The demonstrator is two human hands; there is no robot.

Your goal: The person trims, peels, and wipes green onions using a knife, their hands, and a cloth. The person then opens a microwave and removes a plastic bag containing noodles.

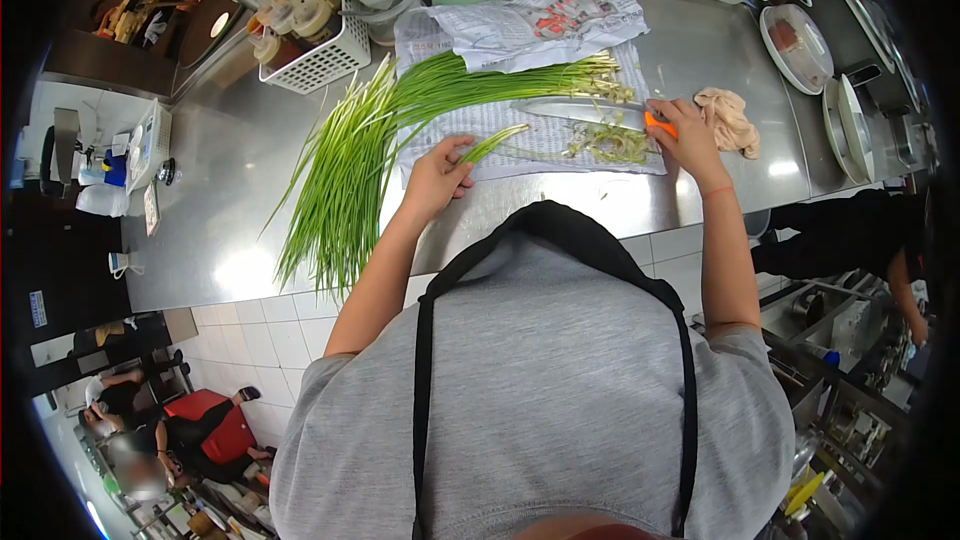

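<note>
My left hand (437, 178) pinches a small bunch of green chives (492, 144) at the front edge of a sheet of newspaper (560, 167). In my right hand (690, 143) is the orange handle of a knife (590, 112), its blade pointing left over the paper. Between the hands lies a heap of pale, wilted trimmings (618, 143). Behind the blade a thick bundle of chives (490, 80) lies across the paper with its pale ends to the right. Another large pile of chives (340, 185) spreads over the counter left of my left hand, its tips hanging past the front edge.
A crumpled beige cloth (728, 121) lies right of my right hand. At the back left stands a white basket (325, 62) of sauce bottles. A folded newspaper (530, 25) bears red scraps. Plates (845, 125) sit at the right; people are at the lower left and right.
</note>
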